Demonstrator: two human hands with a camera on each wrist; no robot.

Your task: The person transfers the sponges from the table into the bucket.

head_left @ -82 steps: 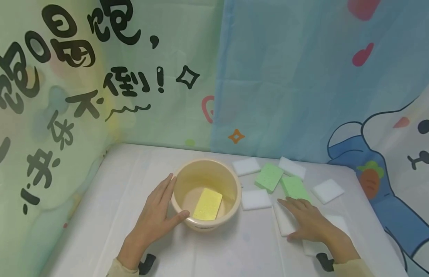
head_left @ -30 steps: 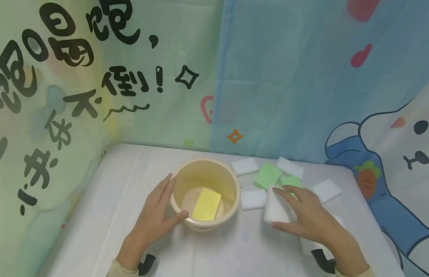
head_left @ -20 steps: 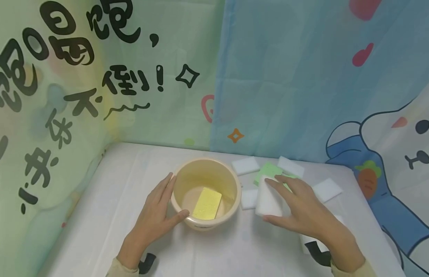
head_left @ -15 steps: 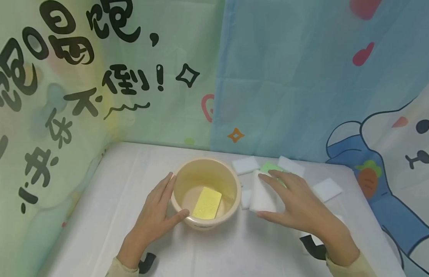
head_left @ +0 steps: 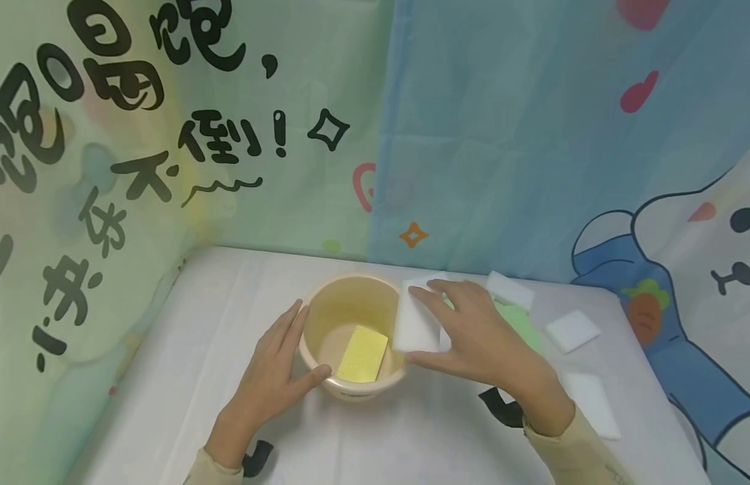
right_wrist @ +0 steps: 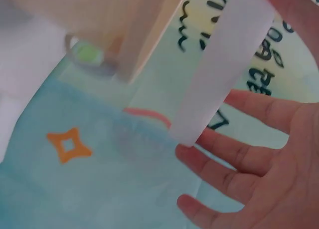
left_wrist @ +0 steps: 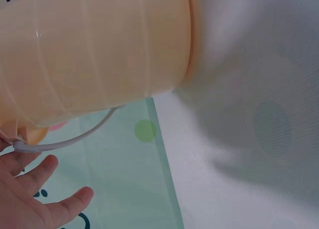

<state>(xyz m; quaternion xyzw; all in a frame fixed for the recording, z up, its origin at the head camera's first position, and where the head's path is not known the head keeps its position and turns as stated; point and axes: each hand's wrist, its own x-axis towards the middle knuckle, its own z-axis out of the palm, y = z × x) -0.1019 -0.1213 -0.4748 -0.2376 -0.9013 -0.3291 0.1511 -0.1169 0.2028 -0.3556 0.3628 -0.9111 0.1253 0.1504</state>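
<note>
A cream plastic bucket (head_left: pixel 335 303) stands upright on the white-covered table, with a yellow sponge (head_left: pixel 363 353) lying on its bottom. My left hand (head_left: pixel 266 380) rests against the bucket's left side, fingers straight and thumb on the near rim. In the left wrist view, its fingertips are beside the bucket's grey handle (left_wrist: pixel 79 139). Between thumb and fingertips my right hand (head_left: pixel 490 337) pinches a white sponge (head_left: pixel 417 320) by its ends. That sponge overlaps the bucket's right rim in the head view. The right wrist view shows the sponge (right_wrist: pixel 224 64) edge-on, raised near the rim.
Right of the bucket lie a partly hidden green sponge (head_left: pixel 520 327) and several white sponges, among them one by the back edge (head_left: pixel 511 289), one farther right (head_left: pixel 571 331) and one beyond my right forearm (head_left: pixel 593 404). Printed cloth (head_left: pixel 502 168) hangs behind the table.
My right hand has picked up a white sponge from the table and carried it left to the bucket's right rim. The left hand and bucket have stayed put.
</note>
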